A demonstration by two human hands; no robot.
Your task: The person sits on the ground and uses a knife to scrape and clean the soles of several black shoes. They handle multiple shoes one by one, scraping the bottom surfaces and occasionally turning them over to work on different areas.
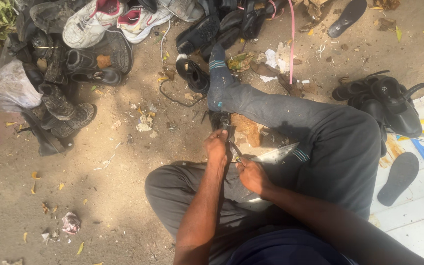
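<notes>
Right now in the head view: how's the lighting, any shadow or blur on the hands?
Head view: dappled hard sunlight, blown out on the white board at right and the white sneakers; the left hand and right hand sit in patchy shade over a dark shoe, so what the right hand grips is hard to make out; slight softness, wide-angle stretch toward the edges.

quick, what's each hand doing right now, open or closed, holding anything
Left hand: closed, gripping the dark shoe between the legs.
Right hand: closed around a thin tool pointed at the shoe.
</notes>
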